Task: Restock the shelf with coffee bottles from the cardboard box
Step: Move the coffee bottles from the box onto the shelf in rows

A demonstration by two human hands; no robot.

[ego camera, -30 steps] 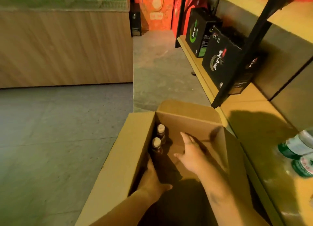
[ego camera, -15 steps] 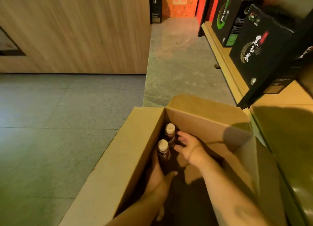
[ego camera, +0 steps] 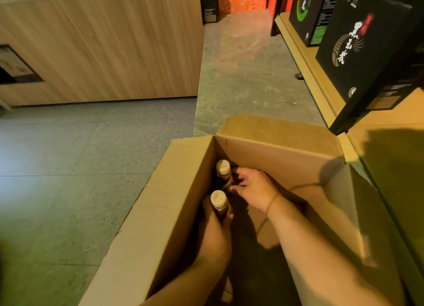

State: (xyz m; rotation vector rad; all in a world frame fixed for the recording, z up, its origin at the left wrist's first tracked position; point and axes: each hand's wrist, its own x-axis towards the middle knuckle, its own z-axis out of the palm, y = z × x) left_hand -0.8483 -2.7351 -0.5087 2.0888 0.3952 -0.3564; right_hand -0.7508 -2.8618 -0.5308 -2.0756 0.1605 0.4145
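One box (ego camera: 181, 191) (flaps up) holds two bottles: left hand (ego camera: 215, 234) grips the near bottle (ego camera: 219, 201), right hand (ego camera: 254, 188) clasps the far bottle (ego camera: 223, 170).

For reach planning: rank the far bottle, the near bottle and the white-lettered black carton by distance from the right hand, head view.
1. The far bottle, just left of the right hand, at its fingers.
2. The near bottle, closer to the person, held by the left hand.
3. The black carton, up on the shelf to the right.

Matt brown cardboard box (ego camera: 183, 204), wood-grain counter panel (ego camera: 103, 48), speckled stone floor (ego camera: 68, 156), glossy-looking dark bottles (ego camera: 223, 179).
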